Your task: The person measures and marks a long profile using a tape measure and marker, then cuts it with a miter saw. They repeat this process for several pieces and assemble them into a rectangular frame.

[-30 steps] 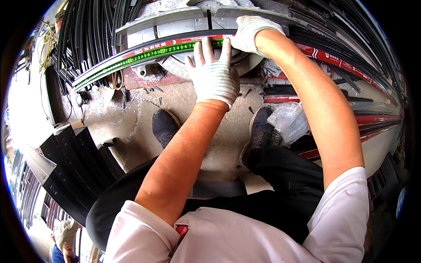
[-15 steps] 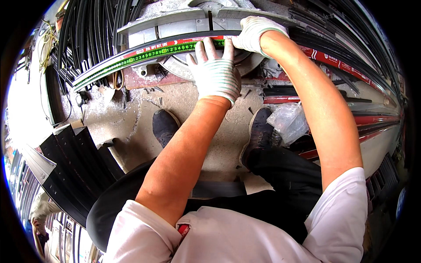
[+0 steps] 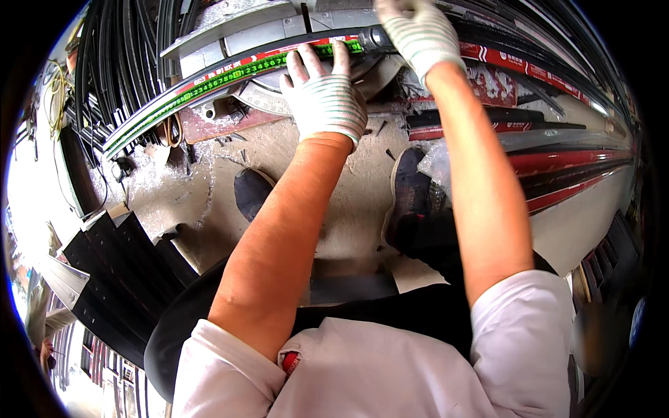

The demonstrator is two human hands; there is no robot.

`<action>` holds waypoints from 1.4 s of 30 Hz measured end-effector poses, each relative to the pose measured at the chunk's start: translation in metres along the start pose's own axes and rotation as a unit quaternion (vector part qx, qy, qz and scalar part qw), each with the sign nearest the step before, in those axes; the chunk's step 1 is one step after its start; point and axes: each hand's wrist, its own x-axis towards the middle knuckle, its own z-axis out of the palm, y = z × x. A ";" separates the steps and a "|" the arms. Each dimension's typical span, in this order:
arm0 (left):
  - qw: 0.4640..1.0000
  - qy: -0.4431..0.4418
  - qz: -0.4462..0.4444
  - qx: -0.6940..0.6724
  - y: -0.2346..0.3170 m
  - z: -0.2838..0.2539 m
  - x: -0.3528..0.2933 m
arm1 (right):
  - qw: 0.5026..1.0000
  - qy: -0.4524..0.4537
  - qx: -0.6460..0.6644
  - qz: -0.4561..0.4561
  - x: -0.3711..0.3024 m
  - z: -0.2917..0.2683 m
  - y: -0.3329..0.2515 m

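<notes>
My left hand [image 3: 324, 97], in a white striped glove, lies with fingers outstretched on a green measuring tape [image 3: 261, 67]. The tape runs along a long, dark profile with red film [image 3: 230, 66]. Beneath them is the round metal base [image 3: 268, 99] of what looks like a mitre saw, with a scale on its rim. My gloved right hand [image 3: 421, 38] is beyond the tape's right end, at the upper edge. Its fingers are bent and blurred, so any grip is unclear. A dark rounded piece [image 3: 376, 40] sits between that hand and the tape end.
A metal fence [image 3: 230, 29] stands behind the profile. Bundled black strips [image 3: 125, 63] lie at the far left, red-filmed profiles [image 3: 557, 164] at the right. Dark stepped profiles [image 3: 129, 272] are at the near left. My shoes [image 3: 411, 188] stand on the littered floor.
My right hand has left the tape's end and moved up and away, uncovering the dark rounded piece. My left hand stays on the tape; the whole view has shifted slightly.
</notes>
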 end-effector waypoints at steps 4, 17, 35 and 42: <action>1.000 -0.013 0.002 0.006 0.000 0.002 0.000 | 0.969 0.121 0.113 0.184 -0.063 0.000 0.034; 0.999 -0.033 0.018 0.000 -0.001 0.000 0.000 | 0.901 -0.097 0.156 0.393 -0.221 0.148 0.160; 0.999 -0.043 0.031 0.000 0.002 0.003 0.000 | 0.784 -0.203 0.181 0.558 -0.203 0.183 0.215; 0.999 -0.029 0.022 0.015 -0.004 -0.003 0.001 | 0.700 0.035 0.519 0.489 -0.167 0.048 0.086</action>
